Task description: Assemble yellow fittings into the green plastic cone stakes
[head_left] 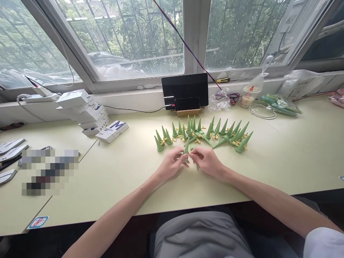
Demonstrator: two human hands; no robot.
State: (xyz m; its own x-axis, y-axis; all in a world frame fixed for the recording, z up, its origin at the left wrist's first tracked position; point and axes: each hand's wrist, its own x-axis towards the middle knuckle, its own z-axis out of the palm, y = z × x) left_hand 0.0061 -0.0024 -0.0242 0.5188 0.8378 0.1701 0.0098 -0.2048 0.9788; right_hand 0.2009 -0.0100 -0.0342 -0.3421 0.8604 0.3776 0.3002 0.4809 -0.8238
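Note:
My left hand (172, 163) is closed around a green cone (186, 145), its pointed end up and leaning slightly to the right. Close against it on the right, my right hand (206, 161) has thumb and forefinger pinched together at the cone's side. Whatever sits in that pinch is too small to make out. A thin green tip (197, 167) shows beneath my right hand; the rest of that piece is hidden. Beyond both hands stand many green cones (158, 144) with small yellow pieces (198, 141) among them. Some cones lie on their sides, such as a tilted cone (220, 142).
Stacked white boxes (88, 114) and a single white box (113, 131) are at the left. A dark tablet (185, 89) with a phone (187, 104) before it leans by the window. Farther right are a bagged cup (251, 93), a white cable (263, 111) and green packets (282, 105).

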